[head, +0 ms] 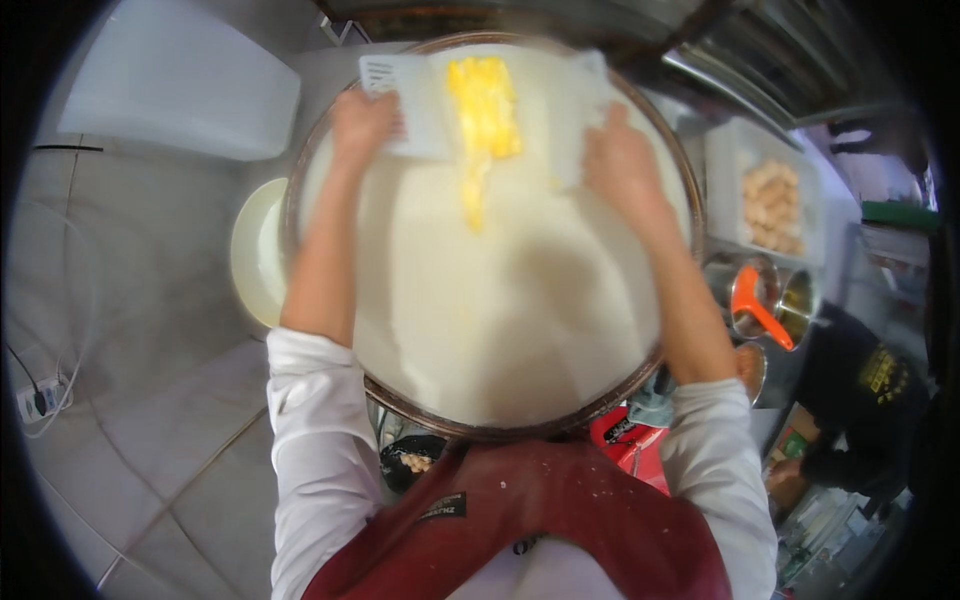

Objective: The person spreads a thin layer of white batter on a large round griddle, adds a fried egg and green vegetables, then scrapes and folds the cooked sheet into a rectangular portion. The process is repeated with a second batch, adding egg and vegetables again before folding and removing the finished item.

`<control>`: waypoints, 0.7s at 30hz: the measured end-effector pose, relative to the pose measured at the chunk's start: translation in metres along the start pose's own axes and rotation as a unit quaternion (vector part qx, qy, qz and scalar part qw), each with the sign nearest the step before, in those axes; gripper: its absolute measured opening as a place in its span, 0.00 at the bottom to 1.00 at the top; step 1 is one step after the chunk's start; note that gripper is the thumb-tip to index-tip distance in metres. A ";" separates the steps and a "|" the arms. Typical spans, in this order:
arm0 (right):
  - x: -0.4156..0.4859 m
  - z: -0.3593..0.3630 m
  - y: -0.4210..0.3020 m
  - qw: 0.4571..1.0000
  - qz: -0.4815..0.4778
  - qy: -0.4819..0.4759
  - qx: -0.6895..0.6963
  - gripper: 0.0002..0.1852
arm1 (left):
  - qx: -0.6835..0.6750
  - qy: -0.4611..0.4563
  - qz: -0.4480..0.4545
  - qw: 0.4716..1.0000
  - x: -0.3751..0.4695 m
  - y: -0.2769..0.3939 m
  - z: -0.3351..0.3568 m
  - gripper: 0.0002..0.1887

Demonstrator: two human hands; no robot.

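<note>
Before me is a large round pan or vat [450, 315] with a brown rim and a smooth cream-white surface. A glossy yellow strip [484, 109], perhaps egg, lies near its far side and trails a thin tail towards me. Left of this strip, my left hand [364, 124] grips a flat white scraper-like sheet [420, 112] with slots and writing at one corner. On the other side, my right hand [619, 154] holds a second pale flat sheet [574, 112], blurred by motion. I cannot tell whether the sheets touch the surface.
A white bin [180, 82] stands at far left, with a pale yellow bowl [255, 262] beside the rim. Right are a tub [724, 180] of brown eggs [772, 206], metal pots [795, 300], an orange handle [757, 304] and a person [855, 382] in dark clothes. Cables cross the left floor.
</note>
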State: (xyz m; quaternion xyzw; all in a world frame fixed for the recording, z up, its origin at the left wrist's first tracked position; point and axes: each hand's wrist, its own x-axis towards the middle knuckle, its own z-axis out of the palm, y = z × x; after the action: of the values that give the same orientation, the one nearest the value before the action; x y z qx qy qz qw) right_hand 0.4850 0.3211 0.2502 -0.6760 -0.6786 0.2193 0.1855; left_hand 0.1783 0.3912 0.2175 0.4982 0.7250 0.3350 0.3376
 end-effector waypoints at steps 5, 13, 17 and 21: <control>0.004 -0.018 0.022 0.993 -0.087 0.068 -0.047 0.14 | -0.042 0.027 -0.012 0.999 -0.067 -0.036 -0.027 0.13; 0.130 0.041 -0.038 0.937 -0.331 0.079 -0.085 0.06 | -0.240 0.054 -0.228 0.942 -0.200 -0.037 -0.032 0.10; 0.126 0.054 -0.036 0.947 -0.297 0.001 -0.120 0.07 | -0.280 0.094 -0.261 0.919 -0.234 -0.044 -0.047 0.08; 0.114 0.050 -0.026 0.936 -0.344 0.027 -0.070 0.08 | -0.279 0.121 -0.273 0.913 -0.249 -0.046 -0.049 0.08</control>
State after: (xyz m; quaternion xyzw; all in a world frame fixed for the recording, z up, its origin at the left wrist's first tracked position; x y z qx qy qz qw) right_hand 0.4333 0.4329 0.2175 -0.4179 -0.8783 0.0755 0.2198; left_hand 0.1836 0.1348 0.2456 0.1225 0.7451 0.4758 0.4511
